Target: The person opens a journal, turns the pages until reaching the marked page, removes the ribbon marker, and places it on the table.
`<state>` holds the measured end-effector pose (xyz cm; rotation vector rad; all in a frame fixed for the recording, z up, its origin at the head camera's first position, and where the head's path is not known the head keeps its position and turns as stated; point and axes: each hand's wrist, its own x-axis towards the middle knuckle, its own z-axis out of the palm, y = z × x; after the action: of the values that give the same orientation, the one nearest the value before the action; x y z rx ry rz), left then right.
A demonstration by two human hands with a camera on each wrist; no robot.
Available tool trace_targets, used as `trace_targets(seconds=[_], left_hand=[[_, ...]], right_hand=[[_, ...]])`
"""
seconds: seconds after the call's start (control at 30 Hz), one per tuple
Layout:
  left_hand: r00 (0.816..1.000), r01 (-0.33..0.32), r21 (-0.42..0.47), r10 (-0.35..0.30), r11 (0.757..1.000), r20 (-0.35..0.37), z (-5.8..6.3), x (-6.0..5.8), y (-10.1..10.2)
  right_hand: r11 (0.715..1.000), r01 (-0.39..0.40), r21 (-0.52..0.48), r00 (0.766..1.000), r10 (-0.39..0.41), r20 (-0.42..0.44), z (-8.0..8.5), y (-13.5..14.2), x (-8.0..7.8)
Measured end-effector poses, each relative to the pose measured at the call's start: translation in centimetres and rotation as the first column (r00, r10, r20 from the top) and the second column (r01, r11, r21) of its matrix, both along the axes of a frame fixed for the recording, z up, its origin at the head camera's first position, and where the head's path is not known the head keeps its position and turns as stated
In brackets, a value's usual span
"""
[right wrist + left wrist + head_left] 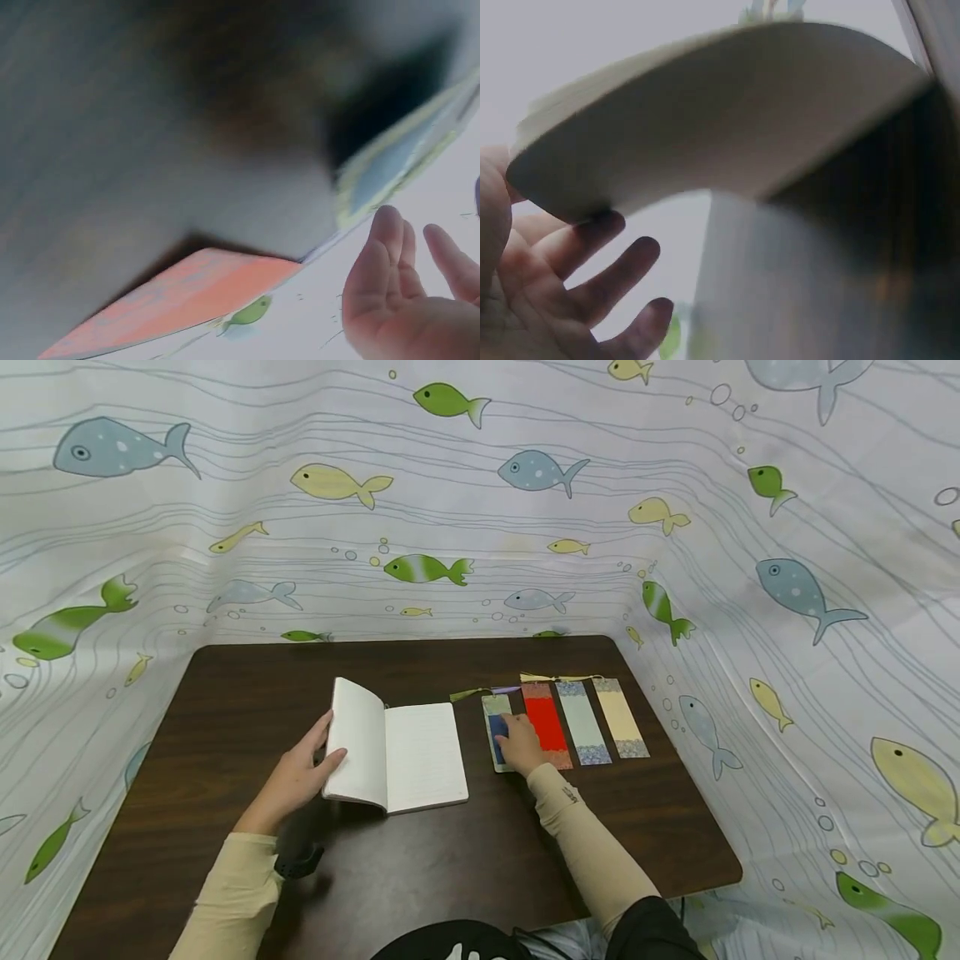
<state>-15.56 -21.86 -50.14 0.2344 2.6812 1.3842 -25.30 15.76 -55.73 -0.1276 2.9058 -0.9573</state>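
Note:
An open notebook (425,756) with blank-looking pages lies on the dark wooden table (450,877). My left hand (296,777) holds its raised left half at the outer edge, thumb on the page side and other fingers behind. From below, the left wrist view shows the bent leaves (727,112) between that thumb and fingers. My right hand (521,743) is over a green-edged bookmark (489,706) with a blue middle, and partly hides it. In the right wrist view its fingers (386,240) are extended, thumb apart, close to that bookmark (394,165); contact is unclear.
Right of that bookmark lie a red bookmark (546,718), a pale blue one (581,718) and a cream one (621,714) in a slanted row. Tassels (468,694) extend from their far ends. A fish-patterned curtain (450,485) hangs behind the table and along its sides.

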Motion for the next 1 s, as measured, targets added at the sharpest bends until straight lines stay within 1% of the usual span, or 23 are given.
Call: trace_targets(seconds=[0.07,0.1,0.17,0.2,0.23,0.3,0.33,0.37,0.43,0.47,0.53,0.57,0.63,0.67,0.73,0.8,0.9,1.0], left_hand=[[0.999,0.027,0.042,-0.025,0.999,-0.035,0.5,-0.4,1.5],[0.997,0.045,0.054,-0.042,0.997,-0.062,0.6,-0.6,2.3],[0.989,0.094,0.059,-0.086,0.994,-0.121,0.2,-0.9,4.2],[0.982,0.12,0.035,-0.114,0.992,-0.149,-0.2,-1.1,5.2],[0.971,0.152,-0.017,-0.152,0.988,-0.182,-0.8,-1.2,6.1],[0.947,0.193,-0.17,-0.229,0.966,-0.226,-2.1,-1.1,7.8],[0.937,0.203,-0.254,-0.263,0.946,-0.23,-2.8,-1.0,8.5],[0.929,0.205,-0.341,-0.292,0.917,-0.228,-3.5,-0.8,9.1],[0.916,0.19,-0.493,-0.334,0.849,-0.223,-4.6,-0.3,9.9],[0.915,0.178,-0.541,-0.341,0.822,-0.217,-5.0,0.0,10.1],[0.915,0.152,-0.602,-0.342,0.784,-0.215,-5.6,0.4,10.3],[0.912,0.144,-0.617,-0.345,0.774,-0.22,-5.7,0.6,10.4],[0.908,0.136,-0.623,-0.348,0.771,-0.232,-5.7,0.7,10.4],[0.908,0.137,-0.621,-0.349,0.772,-0.233,-5.8,0.8,10.4],[0.907,0.145,-0.619,-0.354,0.772,-0.229,-5.8,0.8,10.4],[0.91,0.152,-0.614,-0.353,0.775,-0.219,-5.9,0.8,10.3],[0.916,0.169,-0.608,-0.352,0.776,-0.193,-6.1,0.8,10.0],[0.918,0.212,-0.583,-0.365,0.784,-0.158,-5.9,0.7,9.6]], right_hand=[[0.998,-0.031,-0.048,1.0,0.031,-0.003,0.2,-0.6,0.1],[0.996,-0.047,-0.082,0.999,0.047,-0.005,0.3,-1.0,0.2],[0.984,-0.063,-0.167,0.998,0.064,0.0,0.6,-1.8,0.5],[0.974,-0.064,-0.216,0.998,0.066,0.005,0.9,-2.2,0.7],[0.963,-0.064,-0.261,0.998,0.069,0.011,1.0,-2.6,0.9],[0.937,-0.058,-0.345,0.997,0.071,0.027,1.3,-3.3,1.3],[0.924,-0.06,-0.377,0.996,0.079,0.035,1.4,-3.6,1.5],[0.922,-0.072,-0.381,0.995,0.093,0.036,1.3,-3.9,1.6],[0.932,-0.13,-0.338,0.989,0.145,0.019,1.0,-4.3,1.7],[0.938,-0.182,-0.294,0.981,0.194,0.01,0.8,-4.5,1.8],[0.942,-0.291,-0.167,0.955,0.297,0.01,0.2,-4.8,2.0],[0.936,-0.339,-0.091,0.94,0.341,0.006,0.0,-4.9,2.2],[0.909,-0.413,0.049,0.91,0.414,0.007,-0.4,-5.2,2.6],[0.894,-0.434,0.114,0.9,0.436,0.008,-0.5,-5.4,2.8],[0.873,-0.43,0.229,0.897,0.442,-0.002,-0.6,-5.7,3.2],[0.857,-0.41,0.311,0.898,0.438,-0.023,-0.6,-6.2,3.5],[0.849,-0.387,0.36,0.906,0.422,-0.021,-0.5,-6.8,3.8],[0.849,-0.37,0.377,0.914,0.405,-0.016,-0.3,-7.2,3.7]])
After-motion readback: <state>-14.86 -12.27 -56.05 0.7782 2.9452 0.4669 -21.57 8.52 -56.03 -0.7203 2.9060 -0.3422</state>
